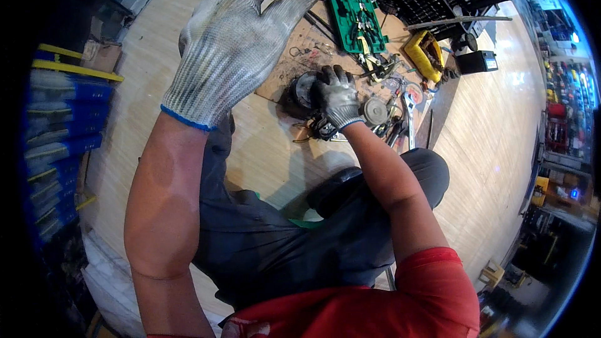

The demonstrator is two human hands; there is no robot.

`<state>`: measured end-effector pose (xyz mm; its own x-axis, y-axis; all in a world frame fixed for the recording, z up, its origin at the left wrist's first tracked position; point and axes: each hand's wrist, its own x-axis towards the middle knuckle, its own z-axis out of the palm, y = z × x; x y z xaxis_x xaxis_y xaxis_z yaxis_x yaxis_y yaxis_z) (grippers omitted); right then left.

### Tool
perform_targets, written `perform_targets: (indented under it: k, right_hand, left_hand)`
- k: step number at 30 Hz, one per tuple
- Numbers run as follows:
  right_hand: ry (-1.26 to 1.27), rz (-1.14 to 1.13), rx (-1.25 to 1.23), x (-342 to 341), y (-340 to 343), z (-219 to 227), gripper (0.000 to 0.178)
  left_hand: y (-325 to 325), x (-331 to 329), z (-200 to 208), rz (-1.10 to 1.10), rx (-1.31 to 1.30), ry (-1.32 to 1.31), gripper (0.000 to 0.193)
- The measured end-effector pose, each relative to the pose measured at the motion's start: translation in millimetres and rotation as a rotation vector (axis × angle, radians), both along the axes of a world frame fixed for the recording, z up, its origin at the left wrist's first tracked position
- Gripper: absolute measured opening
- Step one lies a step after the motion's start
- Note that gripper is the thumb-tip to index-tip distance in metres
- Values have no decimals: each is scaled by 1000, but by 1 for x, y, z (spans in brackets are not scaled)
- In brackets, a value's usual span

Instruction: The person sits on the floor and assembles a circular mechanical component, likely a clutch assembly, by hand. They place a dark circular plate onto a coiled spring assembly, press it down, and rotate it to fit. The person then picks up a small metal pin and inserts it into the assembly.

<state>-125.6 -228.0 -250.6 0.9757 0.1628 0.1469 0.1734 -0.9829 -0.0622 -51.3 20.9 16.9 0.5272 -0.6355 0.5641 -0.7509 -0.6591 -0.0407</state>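
My left hand (235, 40), in a grey-white knit glove with a blue cuff, is raised close to the camera. Its thumb and forefinger stand apart with a wedge of floor between them, and nothing held shows there; the other fingers are mostly hidden. Lower down, my right hand (339, 97) wears a blackened glove and grips a dark round metal machine part (305, 91) from its right side, fingers bent over the top. A round grey metal piece (375, 111) lies just right of that wrist.
On a cardboard sheet (275, 81) lie a green tool case (358, 22), a large adjustable wrench (410, 119), and scattered tools and wires. Farther right are a yellow container (424, 55) and a black box (477, 62). Black crates (413, 0) stand behind; blue stacked packages (62, 125) line the left.
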Motion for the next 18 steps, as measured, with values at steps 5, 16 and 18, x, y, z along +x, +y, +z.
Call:
perform_targets:
  k: [5, 16, 18]
  right_hand:
    - [83, -29, -61, 4, 6, 7, 30]
    - [111, -196, 154, 6, 5, 3, 34]
    - [109, -175, 242, 5, 0, 7, 36]
  left_hand:
    - [6, 4, 1, 37, 40, -6, 36]
    - [7, 1, 0, 44, 58, 2, 36]
    - [10, 2, 1, 11, 10, 42, 37]
